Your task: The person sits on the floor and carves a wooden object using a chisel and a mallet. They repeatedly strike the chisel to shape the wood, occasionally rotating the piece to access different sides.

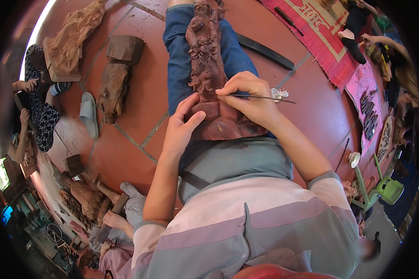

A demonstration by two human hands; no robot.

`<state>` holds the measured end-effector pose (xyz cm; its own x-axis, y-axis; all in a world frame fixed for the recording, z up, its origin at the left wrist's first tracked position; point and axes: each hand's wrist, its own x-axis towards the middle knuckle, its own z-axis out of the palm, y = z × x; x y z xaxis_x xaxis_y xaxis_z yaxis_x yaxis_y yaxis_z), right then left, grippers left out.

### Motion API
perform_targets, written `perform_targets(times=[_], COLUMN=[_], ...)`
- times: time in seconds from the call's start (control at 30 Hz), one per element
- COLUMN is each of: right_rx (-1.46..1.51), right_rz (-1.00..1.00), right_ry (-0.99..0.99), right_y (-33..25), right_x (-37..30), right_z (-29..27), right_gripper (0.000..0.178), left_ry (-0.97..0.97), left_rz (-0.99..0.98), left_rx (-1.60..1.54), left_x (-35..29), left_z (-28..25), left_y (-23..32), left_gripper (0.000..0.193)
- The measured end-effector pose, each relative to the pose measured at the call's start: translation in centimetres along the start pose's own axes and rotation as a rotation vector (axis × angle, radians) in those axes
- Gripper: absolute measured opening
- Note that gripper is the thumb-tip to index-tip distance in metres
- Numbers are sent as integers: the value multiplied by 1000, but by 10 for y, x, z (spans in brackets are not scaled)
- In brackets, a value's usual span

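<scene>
A reddish-brown wood carving of a bearded figure (204, 56) lies along my lap, its head away from me and its broad, rough base against my apron. With my left hand (184, 122) I grip the carving's left side near the base, the thumb lying across the wood. Pinched in the fingers of my right hand (251, 96) is a thin dark rod-shaped tool (274, 98). It lies crosswise over the carving just below the figure, its inner end close to my left fingertips. Whether that end touches the wood I cannot tell.
On the red tiled floor to the left are more wood carvings (118, 81) and a light slipper (88, 114). A dark curved strip (265, 50) lies beyond my right leg. Hand tools (368, 114) rest on a pink cloth (365, 83) at the right. Other people work on both sides.
</scene>
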<state>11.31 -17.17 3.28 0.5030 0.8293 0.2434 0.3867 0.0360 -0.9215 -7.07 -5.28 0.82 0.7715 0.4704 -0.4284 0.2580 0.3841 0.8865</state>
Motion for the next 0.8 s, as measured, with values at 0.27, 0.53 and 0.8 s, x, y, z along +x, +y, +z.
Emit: perform_targets(times=[0.27,0.53,0.8], right_rx=[158,196,285], right_rz=[184,128,273], right_ry=[-91,-81,-127], right_y=[10,17,9], right_x=[-10,-12,-8], right_z=[0,0,-8], right_gripper=[11,11,9], left_ry=[2,14,37], left_rz=[-2,-67,-120], left_rx=[50,-19,-67], left_x=[-2,-2,-1], left_z=[0,-2,2], left_y=[3,-4,4], left_gripper=[52,54,53])
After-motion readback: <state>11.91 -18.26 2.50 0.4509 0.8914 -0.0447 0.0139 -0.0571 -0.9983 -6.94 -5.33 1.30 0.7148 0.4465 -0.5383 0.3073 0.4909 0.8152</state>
